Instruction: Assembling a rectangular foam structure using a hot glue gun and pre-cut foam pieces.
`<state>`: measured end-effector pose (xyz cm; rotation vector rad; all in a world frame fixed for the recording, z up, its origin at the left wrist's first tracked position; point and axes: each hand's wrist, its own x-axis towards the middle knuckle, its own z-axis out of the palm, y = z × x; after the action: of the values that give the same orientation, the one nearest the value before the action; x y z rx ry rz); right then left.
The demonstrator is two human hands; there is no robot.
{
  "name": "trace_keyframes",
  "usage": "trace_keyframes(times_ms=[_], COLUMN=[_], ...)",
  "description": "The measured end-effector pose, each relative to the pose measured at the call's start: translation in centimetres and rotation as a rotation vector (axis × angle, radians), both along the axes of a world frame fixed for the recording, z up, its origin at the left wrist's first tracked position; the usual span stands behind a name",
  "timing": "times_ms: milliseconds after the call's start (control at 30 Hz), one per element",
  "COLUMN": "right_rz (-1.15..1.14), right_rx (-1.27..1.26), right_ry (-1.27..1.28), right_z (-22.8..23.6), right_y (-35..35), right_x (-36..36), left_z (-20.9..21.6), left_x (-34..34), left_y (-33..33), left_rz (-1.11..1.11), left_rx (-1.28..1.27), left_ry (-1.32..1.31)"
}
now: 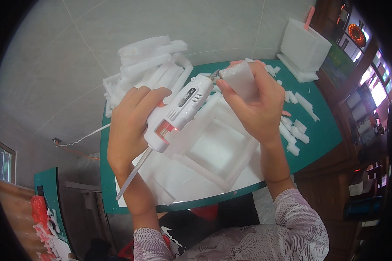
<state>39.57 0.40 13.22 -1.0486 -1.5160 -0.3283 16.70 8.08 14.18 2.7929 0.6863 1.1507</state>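
My left hand [135,117] is closed around a white hot glue gun [185,104], with a clear glue stick [135,174] poking out of its back end. The gun's metal nozzle [214,75] points up and right, at the edge of a white foam block [241,80]. My right hand [261,100] pinches that block between thumb and fingers. Whether nozzle and foam touch, I cannot tell. Below both hands, a square white foam frame [224,176] lies on a white sheet [191,191]; the gun and my hands cover part of it.
White foam strips [148,65] are piled at the back left of the green table [318,143]. Loose foam scraps [298,130] lie along the right side. A foam box [305,45] stands at the back right. The gun's white cord [89,134] runs left to the wall.
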Motion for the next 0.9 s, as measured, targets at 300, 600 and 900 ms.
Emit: trace_keyframes(times_ms=[300, 600, 900], right_rz=[-0.012, -0.018, 0.001], right_rx=[-0.018, -0.042, -0.09], right_ry=[-0.013, 0.05, 0.155], right_z=[-0.01, -0.07, -0.24], right_y=[-0.18, 0.14, 0.16], right_x=[0.13, 0.35, 0.59], left_z=[-0.12, -0.02, -0.03], left_x=[-0.02, 0.03, -0.17], left_y=[-0.03, 0.08, 0.07], left_rz=[-0.007, 0.0, 0.001], left_rx=[-0.011, -0.019, -0.021], left_ry=[0.0, -0.008, -0.01])
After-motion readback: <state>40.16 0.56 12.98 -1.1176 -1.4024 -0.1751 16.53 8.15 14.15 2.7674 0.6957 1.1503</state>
